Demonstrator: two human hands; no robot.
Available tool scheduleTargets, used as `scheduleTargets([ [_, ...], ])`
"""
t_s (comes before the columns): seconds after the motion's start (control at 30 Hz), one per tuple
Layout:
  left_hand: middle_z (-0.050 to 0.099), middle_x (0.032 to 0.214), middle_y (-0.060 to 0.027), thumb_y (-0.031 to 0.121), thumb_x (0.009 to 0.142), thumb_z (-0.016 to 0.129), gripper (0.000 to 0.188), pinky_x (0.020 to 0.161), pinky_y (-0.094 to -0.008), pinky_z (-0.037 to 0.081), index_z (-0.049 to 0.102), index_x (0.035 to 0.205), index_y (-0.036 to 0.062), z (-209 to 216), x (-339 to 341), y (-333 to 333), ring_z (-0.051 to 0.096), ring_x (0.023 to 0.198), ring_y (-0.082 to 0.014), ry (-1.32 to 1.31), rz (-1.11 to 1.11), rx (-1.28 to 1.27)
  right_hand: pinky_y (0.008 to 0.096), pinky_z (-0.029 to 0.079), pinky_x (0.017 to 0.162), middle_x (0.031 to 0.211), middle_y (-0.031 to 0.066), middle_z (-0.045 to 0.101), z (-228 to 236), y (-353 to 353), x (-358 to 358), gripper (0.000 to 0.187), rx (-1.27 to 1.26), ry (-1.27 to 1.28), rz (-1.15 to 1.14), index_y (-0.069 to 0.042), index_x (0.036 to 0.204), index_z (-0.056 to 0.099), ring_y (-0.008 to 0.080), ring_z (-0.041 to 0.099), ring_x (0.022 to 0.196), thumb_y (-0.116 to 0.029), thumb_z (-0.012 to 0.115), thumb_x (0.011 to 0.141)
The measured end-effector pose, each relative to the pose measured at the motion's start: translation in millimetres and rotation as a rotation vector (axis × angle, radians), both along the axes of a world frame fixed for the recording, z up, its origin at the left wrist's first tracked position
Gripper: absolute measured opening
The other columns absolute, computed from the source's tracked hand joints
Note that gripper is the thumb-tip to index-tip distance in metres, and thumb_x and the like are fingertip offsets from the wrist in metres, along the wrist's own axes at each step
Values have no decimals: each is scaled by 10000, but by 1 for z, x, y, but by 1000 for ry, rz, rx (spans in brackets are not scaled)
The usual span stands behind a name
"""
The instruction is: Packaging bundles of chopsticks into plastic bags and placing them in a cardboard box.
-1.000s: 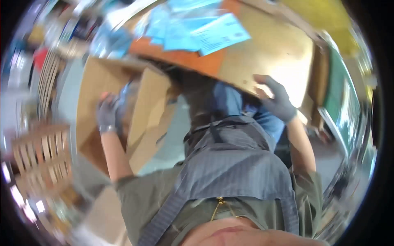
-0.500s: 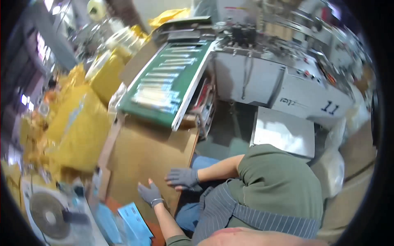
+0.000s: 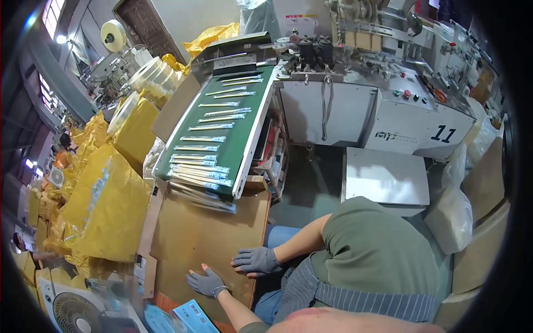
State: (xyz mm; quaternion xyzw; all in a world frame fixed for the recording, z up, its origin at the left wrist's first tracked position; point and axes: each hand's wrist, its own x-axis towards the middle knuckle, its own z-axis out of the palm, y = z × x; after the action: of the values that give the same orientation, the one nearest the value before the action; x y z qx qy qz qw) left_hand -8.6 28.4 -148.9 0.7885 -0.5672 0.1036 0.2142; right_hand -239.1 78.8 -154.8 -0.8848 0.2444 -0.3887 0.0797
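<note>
Both my hands, in grey gloves that leave the fingertips bare, rest on a brown wooden table (image 3: 205, 236) with nothing in them. My left hand (image 3: 208, 281) lies near the table's front part, fingers apart and open. My right hand (image 3: 255, 261) lies flat at the right edge, fingers stretched out. Beyond them slopes a green conveyor belt (image 3: 186, 118) carrying several thin, pale sticks in clear and blue wrappers (image 3: 211, 126). At its lower end the wrapped sticks crowd together, and a blurred bunch (image 3: 202, 198) hangs over the edge onto the table.
Large yellow bags (image 3: 111, 205) crowd the left side. A fan (image 3: 72, 313) and blue packets (image 3: 194, 316) are near my left arm. Right of the belt stands a white machine cabinet (image 3: 400, 119) with buttons; a low white box (image 3: 386, 177) sits before it.
The view has shifted slightly and sharpened. Wrapped sticks at the belt's lower end now spill over its edge toward the table. Both hands stay on the table.
</note>
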Motion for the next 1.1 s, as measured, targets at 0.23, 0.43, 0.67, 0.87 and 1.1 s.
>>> scheduleTargets([
  [0.23,462,1337,-240,510,884,524,643,1038,-474,333,501,1264,-9,5,-5,3,416,1253,-374,1,20,16,485,331,1040,1311,178,484,-6,-1,-1,400,45,56,12,-43,1201,515,325,440,1249,-281,506,879],
  [0.43,477,1326,-233,534,875,508,647,1023,-492,341,513,1256,11,8,-10,2,431,1233,-383,-13,13,-14,473,367,1008,1243,179,516,10,0,-4,392,50,19,-13,-41,1140,544,339,489,1167,-259,567,815],
  [0.67,475,1320,-243,512,868,527,640,1041,-474,321,512,1253,0,4,-5,5,419,1248,-378,-4,-6,-68,458,376,1002,1240,173,521,21,2,-2,384,80,74,-3,-41,1152,543,329,490,1171,-253,565,833],
  [0.87,475,1313,-252,483,867,544,617,1044,-470,317,520,1239,-9,1,-4,8,422,1242,-380,-23,-7,-92,470,368,1014,1318,259,417,72,-55,21,495,217,-128,-146,-35,1253,462,440,422,1198,-312,561,855],
  [1.1,476,1316,-243,507,870,547,626,1050,-459,313,537,1232,-3,13,-13,7,427,1235,-377,0,-68,-75,412,400,998,1368,264,414,74,-241,13,688,645,146,-623,-40,1330,434,388,487,1194,-503,539,833],
])
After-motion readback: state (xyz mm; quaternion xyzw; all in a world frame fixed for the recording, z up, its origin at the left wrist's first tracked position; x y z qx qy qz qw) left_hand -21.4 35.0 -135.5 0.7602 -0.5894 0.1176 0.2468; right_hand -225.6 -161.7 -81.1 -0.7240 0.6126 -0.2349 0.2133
